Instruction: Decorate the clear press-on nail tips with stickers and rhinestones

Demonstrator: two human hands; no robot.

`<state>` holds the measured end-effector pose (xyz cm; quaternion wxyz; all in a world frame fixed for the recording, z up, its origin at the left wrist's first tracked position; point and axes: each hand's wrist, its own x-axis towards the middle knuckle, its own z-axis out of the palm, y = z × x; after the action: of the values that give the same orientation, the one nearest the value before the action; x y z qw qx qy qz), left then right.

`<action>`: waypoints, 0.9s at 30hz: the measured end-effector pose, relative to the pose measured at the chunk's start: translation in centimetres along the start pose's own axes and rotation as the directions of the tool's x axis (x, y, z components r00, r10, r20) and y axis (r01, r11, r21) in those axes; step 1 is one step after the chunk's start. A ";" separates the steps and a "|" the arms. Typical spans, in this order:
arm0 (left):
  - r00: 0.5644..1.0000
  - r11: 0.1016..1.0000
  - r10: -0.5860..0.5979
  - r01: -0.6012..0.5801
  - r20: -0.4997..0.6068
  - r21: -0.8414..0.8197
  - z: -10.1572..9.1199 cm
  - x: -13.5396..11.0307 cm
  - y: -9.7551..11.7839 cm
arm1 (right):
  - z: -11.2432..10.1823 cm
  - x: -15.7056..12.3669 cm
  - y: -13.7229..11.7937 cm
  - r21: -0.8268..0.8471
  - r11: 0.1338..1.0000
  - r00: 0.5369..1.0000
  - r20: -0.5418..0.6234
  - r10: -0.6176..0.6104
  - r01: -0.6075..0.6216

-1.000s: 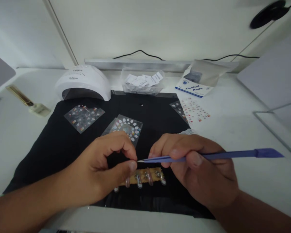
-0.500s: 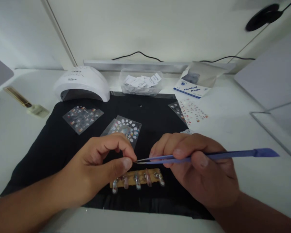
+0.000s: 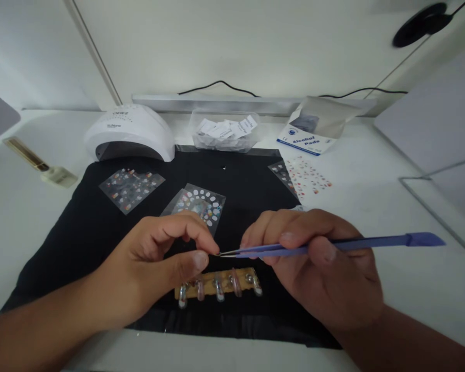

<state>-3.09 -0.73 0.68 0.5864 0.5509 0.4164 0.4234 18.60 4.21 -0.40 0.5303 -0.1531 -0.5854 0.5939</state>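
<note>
My right hand (image 3: 313, 258) grips a pair of purple tweezers (image 3: 360, 243), held almost level. Their silver tips are nearly together and meet the index fingertip of my left hand (image 3: 158, 263). A tiny dark speck shows at that fingertip, too small to name. The left thumb and index finger are bent in a loose pinch. Below the hands a tan strip (image 3: 209, 281) carries several clear, decorated false nails (image 3: 219, 290) in a row. Behind my left hand lie nail sticker sheets (image 3: 217, 217), partly hidden by the fingers.
A black mat (image 3: 81, 232) covers the white table. At the back stand a white nail lamp (image 3: 132, 124), a clear plastic box (image 3: 225, 142) of sachets and an alcohol pads box (image 3: 306, 139). A polish bottle (image 3: 58, 175) lies left; sticker sheets (image 3: 132, 188) lie about.
The left thumb has drawn back slightly from the index fingertip. The tweezer tips have risen a little and stay at that fingertip. The strip of nails is unmoved.
</note>
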 end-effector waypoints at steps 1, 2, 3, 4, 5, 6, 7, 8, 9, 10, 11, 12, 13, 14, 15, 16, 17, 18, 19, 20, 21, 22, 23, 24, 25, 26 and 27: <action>1.000 1.000 0.000 0.000 0.001 0.001 0.0 0.0 0.0 | 0.0 0.0 0.0 0.001 1.000 1.000 0.000 0.000 0.000; 1.000 1.000 0.000 0.000 0.002 0.005 0.0 0.0 0.0 | 0.0 0.0 0.0 0.002 1.000 1.000 -0.005 0.001 -0.001; 1.000 1.000 0.002 -0.002 0.003 0.010 0.0 0.1 0.0 | 0.0 0.0 0.0 0.003 1.000 1.000 -0.008 0.003 -0.003; 1.000 1.000 0.005 -0.005 0.005 0.014 0.0 0.1 0.0 | 0.0 0.0 -0.1 0.005 1.000 1.000 -0.010 0.008 -0.008; 1.000 1.000 0.009 -0.009 0.007 0.018 0.0 0.1 0.0 | 0.0 0.0 -0.1 0.007 1.000 1.000 -0.011 0.011 -0.011; 1.000 1.000 0.011 -0.011 0.008 0.020 0.0 0.1 0.0 | 0.0 0.0 -0.1 0.007 1.000 1.000 -0.010 0.010 -0.010; 1.000 1.000 0.013 -0.013 0.008 0.021 0.0 0.1 0.0 | 0.0 0.0 -0.1 0.006 1.000 1.000 -0.011 0.007 -0.006; 1.000 1.000 0.013 -0.013 0.007 0.020 0.0 0.1 0.1 | 0.1 0.0 0.0 0.006 1.000 1.000 -0.011 0.001 -0.001; 1.000 1.000 0.012 -0.012 0.007 0.018 0.0 0.1 0.1 | 0.1 0.0 0.0 0.006 1.000 1.000 -0.009 -0.004 0.004; 1.000 1.000 0.009 -0.009 0.008 0.015 0.0 0.1 0.1 | 0.1 0.0 0.0 0.009 1.000 1.000 -0.010 -0.008 0.008; 1.000 1.000 0.004 -0.004 0.010 0.015 0.0 0.0 0.1 | 0.1 0.0 0.0 0.011 1.000 1.000 -0.013 -0.005 0.005; 1.000 1.000 0.001 -0.001 0.008 0.020 0.0 0.0 0.0 | 0.2 0.0 0.0 0.014 1.000 1.000 -0.015 0.001 0.000; 1.000 0.999 0.000 0.000 0.003 0.032 0.1 0.0 0.0 | 0.2 0.0 0.0 0.019 1.000 1.000 -0.019 0.003 -0.003; 1.000 0.999 -0.003 0.003 -0.005 0.052 0.1 0.0 -0.1 | 0.2 0.0 0.0 0.021 1.000 1.000 -0.023 0.009 -0.009; 1.000 0.997 -0.007 0.009 -0.018 0.079 0.1 0.0 -0.1 | 0.2 0.0 -0.1 0.020 1.000 1.000 -0.025 0.016 -0.016; 0.999 0.993 -0.007 0.011 -0.033 0.117 0.1 0.0 0.0 | 0.2 0.0 -0.1 0.019 1.000 0.999 -0.029 0.018 -0.018; 0.999 0.986 0.000 0.008 -0.045 0.165 0.0 0.0 0.0 | 0.2 0.0 -0.2 0.019 1.000 1.000 -0.026 0.018 -0.017; 0.998 0.974 0.022 -0.009 -0.056 0.226 -0.1 0.0 0.2 | 0.1 0.0 -0.2 0.020 1.000 1.000 -0.021 0.021 -0.021; 0.996 0.953 0.060 -0.039 -0.061 0.301 -0.3 -0.1 0.4 | 0.0 -0.1 -0.3 0.020 0.999 0.999 -0.013 0.034 -0.034; 0.992 0.917 0.113 -0.083 -0.054 0.391 -0.5 -0.1 0.6 | -0.1 -0.1 -0.3 0.018 0.998 0.999 0.004 0.053 -0.053; 0.985 0.862 0.168 -0.131 -0.032 0.490 -0.6 -0.2 0.9 | -0.2 -0.1 -0.2 0.016 0.997 0.997 0.028 0.076 -0.076; 0.978 0.789 0.207 -0.175 0.013 0.590 -0.8 -0.3 1.2 | -0.3 -0.2 -0.1 0.011 0.994 0.992 0.054 0.111 -0.112; 0.974 0.710 0.213 -0.205 0.071 0.674 -0.9 -0.4 1.5 | -0.4 -0.2 0.0 0.003 0.988 0.985 0.083 0.154 -0.155; 0.972 0.635 0.197 -0.227 0.129 0.739 -0.8 -0.5 1.7 | -0.6 -0.3 0.1 -0.005 0.981 0.976 0.106 0.192 -0.193; 0.971 0.573 0.161 -0.239 0.179 0.784 -0.7 -0.6 1.9 | -0.7 -0.3 0.3 -0.010 0.974 0.966 0.126 0.225 -0.226; 0.969 0.527 0.120 -0.246 0.216 0.813 -0.5 -0.6 1.9 | -0.8 -0.4 0.4 -0.016 0.967 0.957 0.140 0.255 -0.256; 0.967 0.497 0.083 -0.250 0.242 0.831 -0.2 -0.6 1.8 | -0.9 -0.4 0.5 -0.024 0.960 0.949 0.145 0.280 -0.280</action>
<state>-3.58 -1.21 2.48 0.2282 0.8392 0.4636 0.1695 19.25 4.50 -1.20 0.3959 -0.1914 -0.5963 0.6716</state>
